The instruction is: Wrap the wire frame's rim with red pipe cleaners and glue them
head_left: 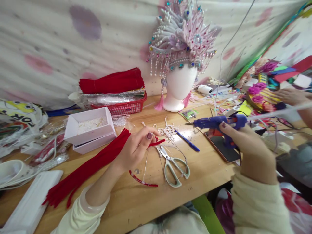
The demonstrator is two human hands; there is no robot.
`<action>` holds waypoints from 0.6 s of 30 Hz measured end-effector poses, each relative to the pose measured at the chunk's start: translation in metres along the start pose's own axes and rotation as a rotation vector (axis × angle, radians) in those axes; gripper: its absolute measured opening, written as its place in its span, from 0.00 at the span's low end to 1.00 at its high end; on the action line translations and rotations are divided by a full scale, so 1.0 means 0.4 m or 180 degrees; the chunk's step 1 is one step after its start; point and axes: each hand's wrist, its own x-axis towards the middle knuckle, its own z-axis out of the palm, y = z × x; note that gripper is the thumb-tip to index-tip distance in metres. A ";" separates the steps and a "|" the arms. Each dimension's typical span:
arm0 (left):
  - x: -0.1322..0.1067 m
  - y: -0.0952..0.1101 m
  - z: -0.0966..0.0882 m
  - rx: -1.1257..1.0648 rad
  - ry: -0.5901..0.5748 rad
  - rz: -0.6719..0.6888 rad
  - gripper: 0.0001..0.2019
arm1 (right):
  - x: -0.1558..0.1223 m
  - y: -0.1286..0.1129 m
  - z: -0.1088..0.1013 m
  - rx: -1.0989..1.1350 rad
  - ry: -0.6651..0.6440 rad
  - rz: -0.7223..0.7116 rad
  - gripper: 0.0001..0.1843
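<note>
My left hand (135, 146) pinches a short red pipe cleaner (160, 142) between thumb and fingers, over the table's middle. A blue hot glue gun (211, 122) is in my right hand (251, 146), its nozzle pointing left. White-handled scissors (172, 175) lie partly open just below the pinched piece. Another red pipe cleaner piece (143, 183), curved, lies on the table with thin wire beside it. A thick bundle of red pipe cleaners (90, 172) passes beneath my left wrist. White pearl bead strings (168, 130) lie beyond my left fingers.
A white mannequin head (181, 83) wears a tall beaded headdress (187, 42). Left of it are a red basket (131, 105) and a white box of beads (85, 131). A blue pen (187, 141) and a phone (223, 150) lie rightward. Another person's hand (290, 96) is at far right.
</note>
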 end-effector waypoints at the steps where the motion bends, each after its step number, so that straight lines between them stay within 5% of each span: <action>1: -0.001 -0.001 0.001 -0.0060 -0.0008 -0.0026 0.22 | -0.010 0.052 0.006 -0.0116 0.0424 0.0361 0.26; 4: -0.007 -0.003 0.005 -0.0224 -0.0034 -0.0122 0.21 | -0.035 0.185 0.044 -0.0251 0.0854 0.0604 0.27; 7: -0.012 -0.005 0.009 -0.0304 -0.0008 -0.0178 0.21 | -0.048 0.256 0.086 -0.0560 0.0992 0.0634 0.25; 11: -0.014 -0.006 0.012 -0.0384 0.0018 -0.0221 0.21 | -0.048 0.283 0.113 -0.0831 0.1007 0.0498 0.21; 18: -0.010 -0.002 0.013 -0.0461 0.0041 -0.0243 0.22 | -0.095 0.303 0.105 -0.1105 0.1352 0.0340 0.28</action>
